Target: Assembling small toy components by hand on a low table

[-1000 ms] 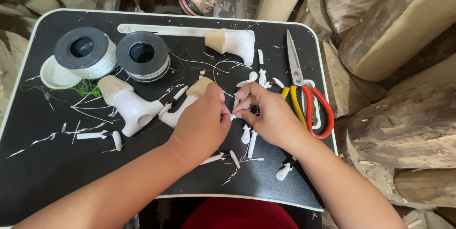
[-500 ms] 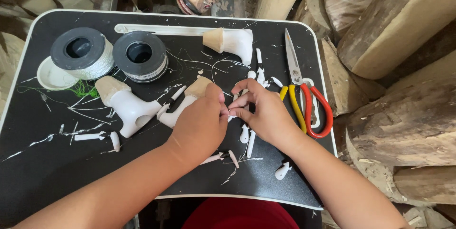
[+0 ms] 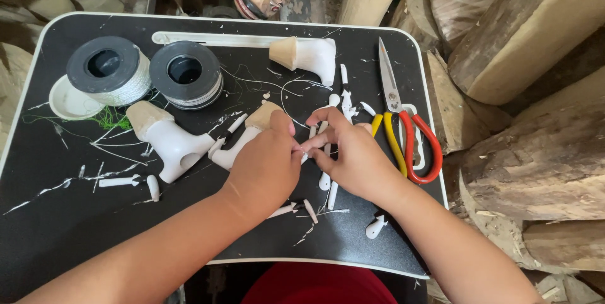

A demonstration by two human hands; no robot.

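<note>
My left hand (image 3: 268,165) and my right hand (image 3: 353,156) meet fingertip to fingertip over the middle of a black tray (image 3: 50,216). Between the fingers is a small white piece, mostly hidden, so its shape is unclear. Under my left hand lies a white carved piece with a bare wooden end (image 3: 252,129). Small white sticks (image 3: 326,178) lie beneath my right hand. A similar white carved piece (image 3: 169,141) rests to the left, and another one (image 3: 309,55) lies at the tray's far side.
Two spools of white cord (image 3: 110,71) (image 3: 186,74) stand at the far left beside a white lid (image 3: 66,102). Scissors with red and yellow handles (image 3: 403,127) lie at the right edge. Rough logs (image 3: 529,153) crowd the right side. Thread scraps litter the tray.
Both hands stayed together over the tray's middle, shifting only slightly; the fingers of the right hand have closed in a little on the small piece.
</note>
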